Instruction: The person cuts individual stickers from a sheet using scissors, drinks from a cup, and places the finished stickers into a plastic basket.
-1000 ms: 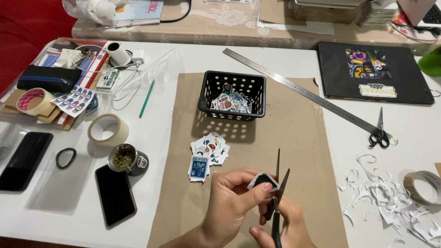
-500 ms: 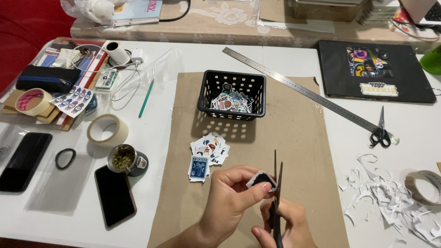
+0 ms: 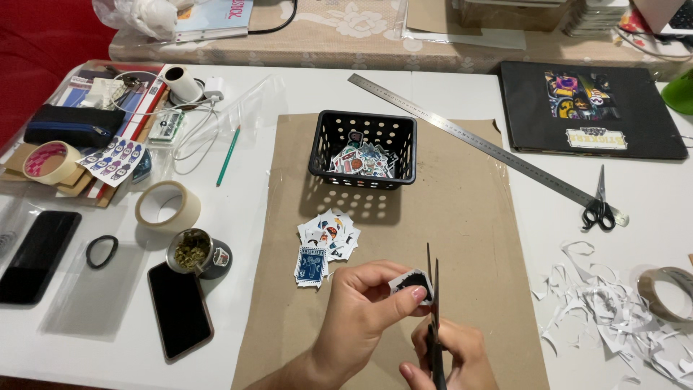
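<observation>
Both hands are seen at the bottom centre of the frame. A small sticker cut-out point(image 3: 413, 283), dark with a white border, is pinched between the thumb and fingers of the left hand point(image 3: 364, 310). The handles of a pair of scissors point(image 3: 433, 310) are gripped by the right hand point(image 3: 451, 354), and the blades point up the frame, nearly closed, right against the cut-out's right edge. The step in hand is judged to be the trimming of the white border. For the next move, the cut-out would likely have to be turned in the left fingers so that an uncut edge is brought to the blades.

Just above and to the left, a small pile of cut stickers point(image 3: 326, 242) lies on the brown paper sheet point(image 3: 469, 217) spread over the counter point(image 3: 253, 94). Higher up at centre, a black plastic basket point(image 3: 363, 148) holding more stickers stands on the same sheet. White paper trimmings point(image 3: 613, 307) are scattered at lower right. A steel ruler point(image 3: 469, 137) lies on a slant at upper right, with a second pair of scissors point(image 3: 599, 206) at its lower end.
</observation>
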